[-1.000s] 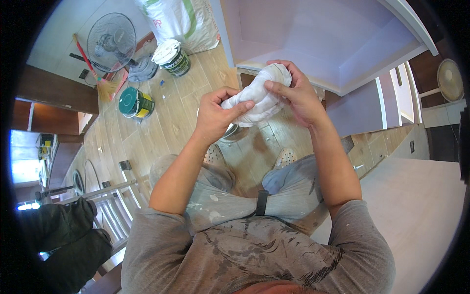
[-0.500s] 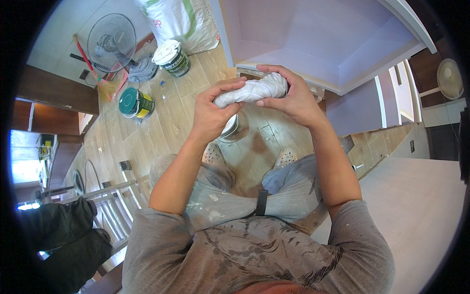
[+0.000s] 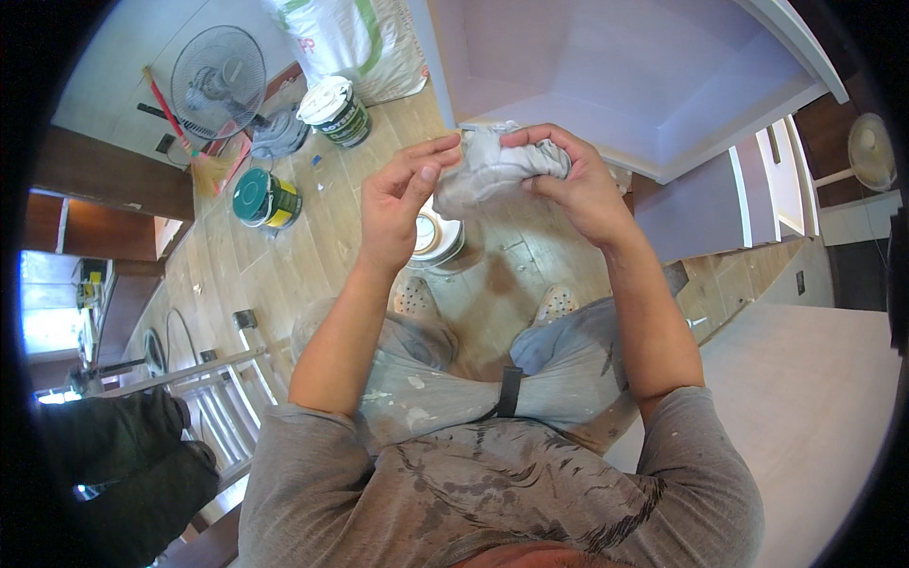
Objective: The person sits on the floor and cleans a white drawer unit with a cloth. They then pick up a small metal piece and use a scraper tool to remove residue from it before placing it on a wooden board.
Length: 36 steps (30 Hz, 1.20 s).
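Note:
A whitish-grey rag (image 3: 490, 172) hangs in front of me, partly loosened and crumpled. My right hand (image 3: 579, 185) grips its right end, with the thumb below and the fingers curled over the top. At the rag's left edge is my left hand (image 3: 402, 194), its thumb and fingers apart; whether the fingertips touch the cloth I cannot tell. Under the rag, on the floor, stands a white bucket (image 3: 450, 248) with a round tan-and-white item on top, partly hidden by the cloth and my left hand.
A pale cabinet (image 3: 559, 123) stands ahead to the right. At the left are a green-lidded paint bucket (image 3: 265, 199), a white-lidded one (image 3: 336, 112), a standing fan (image 3: 218, 85), a broom (image 3: 208, 175) and a white sack (image 3: 355, 47). A metal ladder (image 3: 222, 407) lies lower left.
The rag was a tight twisted roll held in both hands; now it is opened out and droops. My left hand has come off its end, uncovering more of the white bucket.

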Available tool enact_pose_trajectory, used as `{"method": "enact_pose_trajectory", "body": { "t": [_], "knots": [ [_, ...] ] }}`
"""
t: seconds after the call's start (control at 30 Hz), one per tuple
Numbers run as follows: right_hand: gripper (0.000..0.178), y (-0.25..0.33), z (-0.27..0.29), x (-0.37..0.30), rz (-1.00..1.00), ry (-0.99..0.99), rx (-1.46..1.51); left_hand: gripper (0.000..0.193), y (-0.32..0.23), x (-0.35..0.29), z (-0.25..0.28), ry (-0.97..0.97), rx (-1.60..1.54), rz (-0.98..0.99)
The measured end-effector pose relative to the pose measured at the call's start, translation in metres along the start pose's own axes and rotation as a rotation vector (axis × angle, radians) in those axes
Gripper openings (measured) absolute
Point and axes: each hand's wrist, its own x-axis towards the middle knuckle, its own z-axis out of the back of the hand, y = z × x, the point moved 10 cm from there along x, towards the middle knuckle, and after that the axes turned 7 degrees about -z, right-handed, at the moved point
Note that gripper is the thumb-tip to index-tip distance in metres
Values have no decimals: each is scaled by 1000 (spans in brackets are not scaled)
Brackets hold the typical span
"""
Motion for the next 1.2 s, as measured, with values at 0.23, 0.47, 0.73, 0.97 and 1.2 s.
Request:
{"method": "enact_pose_trajectory", "body": {
  "t": [0.23,0.47,0.73,0.97,1.2],
  "knots": [
    [19,4,-3,-5,26,80,20,24,13,-9,3,-41,-373,73],
    [16,7,-10,-10,-8,59,12,18,12,-9,-13,68,-562,73],
    [14,5,-5,-9,1,15,14,12,9,-10,-22,54,-492,104],
    [24,0,-21,-11,-82,100,-12,12,36,-11,-9,-19,-306,177],
    [52,6,-42,-14,22,175,16,26,73,-24,5,-118,151,491]
  ]
}}
